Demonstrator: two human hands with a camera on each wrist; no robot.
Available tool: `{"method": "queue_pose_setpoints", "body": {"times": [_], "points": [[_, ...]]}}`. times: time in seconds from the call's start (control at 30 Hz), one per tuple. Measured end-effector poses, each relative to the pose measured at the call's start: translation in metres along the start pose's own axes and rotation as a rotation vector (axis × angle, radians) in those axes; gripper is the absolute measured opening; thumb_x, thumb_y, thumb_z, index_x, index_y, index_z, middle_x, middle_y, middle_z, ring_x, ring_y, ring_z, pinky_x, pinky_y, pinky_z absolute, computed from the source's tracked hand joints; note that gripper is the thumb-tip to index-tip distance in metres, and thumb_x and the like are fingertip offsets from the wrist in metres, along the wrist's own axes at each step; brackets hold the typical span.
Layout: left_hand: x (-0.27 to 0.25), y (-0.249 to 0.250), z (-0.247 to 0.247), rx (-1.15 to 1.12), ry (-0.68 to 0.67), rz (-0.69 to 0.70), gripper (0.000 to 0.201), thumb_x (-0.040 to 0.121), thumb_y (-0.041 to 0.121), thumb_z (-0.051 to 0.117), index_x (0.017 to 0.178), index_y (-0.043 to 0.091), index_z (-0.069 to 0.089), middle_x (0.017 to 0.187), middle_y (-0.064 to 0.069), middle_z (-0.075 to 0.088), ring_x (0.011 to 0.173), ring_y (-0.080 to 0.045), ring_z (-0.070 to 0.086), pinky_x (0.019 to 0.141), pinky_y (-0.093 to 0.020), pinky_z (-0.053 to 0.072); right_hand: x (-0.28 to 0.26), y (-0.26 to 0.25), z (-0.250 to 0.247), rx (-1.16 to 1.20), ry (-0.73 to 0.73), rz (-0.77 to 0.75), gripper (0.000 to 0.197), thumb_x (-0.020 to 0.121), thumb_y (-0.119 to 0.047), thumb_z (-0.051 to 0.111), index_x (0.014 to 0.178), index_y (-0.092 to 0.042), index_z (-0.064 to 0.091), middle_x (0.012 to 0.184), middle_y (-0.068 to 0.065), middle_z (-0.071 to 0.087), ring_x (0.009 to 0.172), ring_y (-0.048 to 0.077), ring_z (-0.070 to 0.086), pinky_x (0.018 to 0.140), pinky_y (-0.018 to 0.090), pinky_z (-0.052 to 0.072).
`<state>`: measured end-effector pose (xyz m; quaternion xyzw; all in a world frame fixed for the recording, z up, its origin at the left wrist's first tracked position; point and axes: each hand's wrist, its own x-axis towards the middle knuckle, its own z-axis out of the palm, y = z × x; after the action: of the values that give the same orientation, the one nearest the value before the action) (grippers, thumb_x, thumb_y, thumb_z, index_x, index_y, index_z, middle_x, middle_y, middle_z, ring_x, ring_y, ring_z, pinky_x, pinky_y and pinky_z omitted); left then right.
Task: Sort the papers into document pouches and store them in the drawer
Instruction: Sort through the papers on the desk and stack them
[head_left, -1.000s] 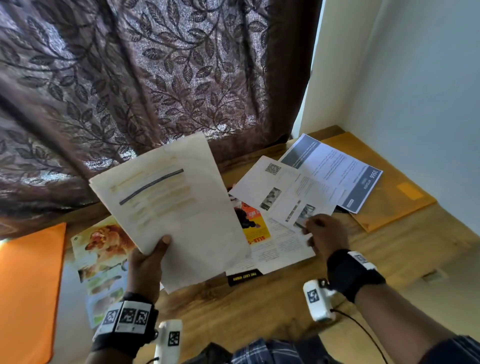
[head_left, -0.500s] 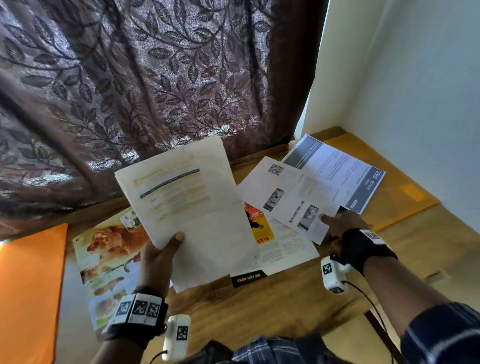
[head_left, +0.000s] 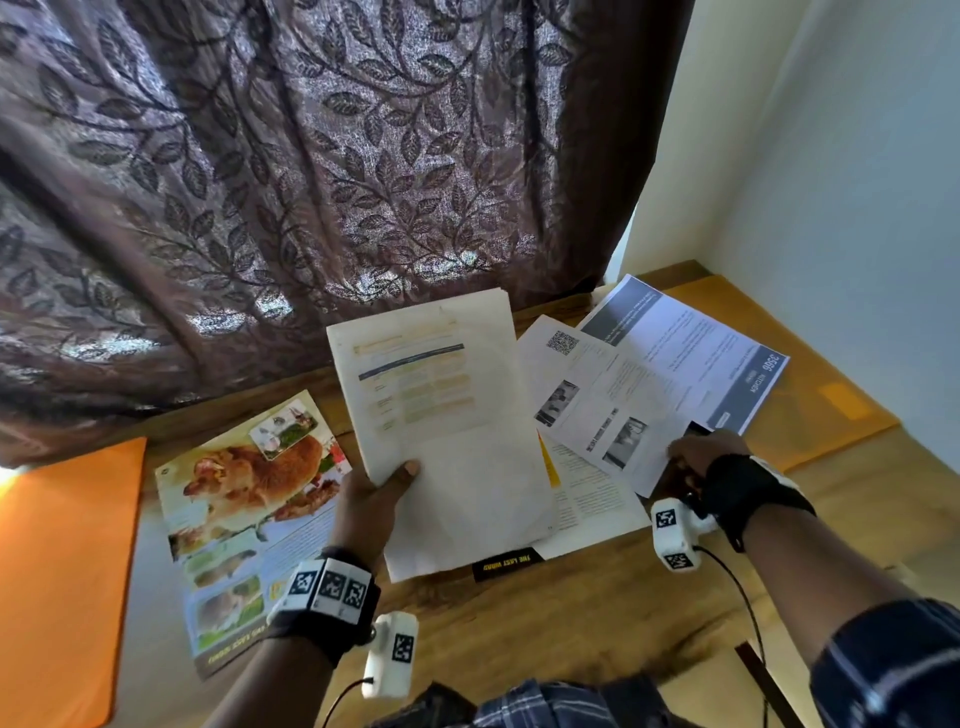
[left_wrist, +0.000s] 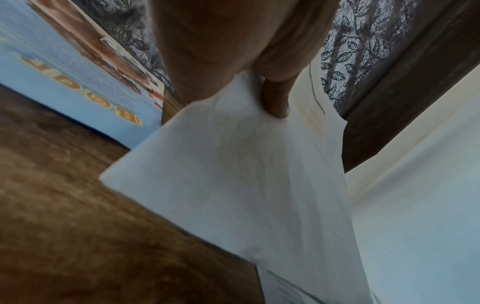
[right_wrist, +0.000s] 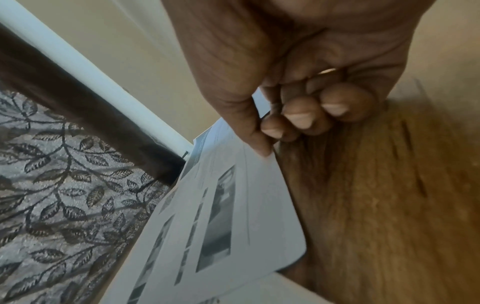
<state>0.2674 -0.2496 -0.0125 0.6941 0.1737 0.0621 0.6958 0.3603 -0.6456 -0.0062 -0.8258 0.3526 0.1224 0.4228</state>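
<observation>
A: Left hand (head_left: 366, 512) first. We've got it gripping a cream printed sheet with a blue header bar (head_left: 441, 415), thumb on top at the near left edge, fingers hidden under it. The sheet is raised off the brown wooden tabletop (head_left: 545, 618), probably so it can be read before sorting.

B: Agreed, the left wrist view shows that pinch (left_wrist: 275, 96) too. Right hand (head_left: 698, 457)?

A: Fingers curled, thumb pinching the near corner of a white sheet with small grey photos (head_left: 602, 410). The right wrist view shows that corner (right_wrist: 262, 164) peeling up off the wood, so we judge it's the next sheet being collected.

B: Where's the rest?

A: Loose papers fan from 12 to 2 o'clock: a white page with a dark grey band and side strip (head_left: 680, 348) at 1 o'clock, lying partly on a flat tan pouch (head_left: 810, 410) at 2 o'clock. A glossy colour leaflet with a brown animal photo (head_left: 244, 499) sits at 9 o'clock, and an orange flat pouch (head_left: 62, 571) is beyond it at the far left.

B: Drawer?

A: Can't see one. We'd say nothing is pouched yet; sorting has barely started.

B: Background?

A: Brown leaf-patterned curtain (head_left: 311, 182).
</observation>
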Motion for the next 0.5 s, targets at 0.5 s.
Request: {"method": "queue_pose_setpoints", "body": {"times": [0.5], "points": [[-0.003, -0.004, 0.005, 0.046, -0.031, -0.058, 0.018, 0.093, 0.011, 0.067, 0.106, 0.021, 0.074, 0.103, 0.003, 0.078, 0.095, -0.023, 0.073, 0.086, -0.048, 0.057, 0.001, -0.028, 0.013, -0.193, -0.015, -0.073, 0.024, 0.086, -0.02, 0.074, 0.093, -0.001, 0.061, 0.093, 0.018, 0.063, 0.083, 0.034, 0.061, 0.077, 0.037, 0.049]]}}
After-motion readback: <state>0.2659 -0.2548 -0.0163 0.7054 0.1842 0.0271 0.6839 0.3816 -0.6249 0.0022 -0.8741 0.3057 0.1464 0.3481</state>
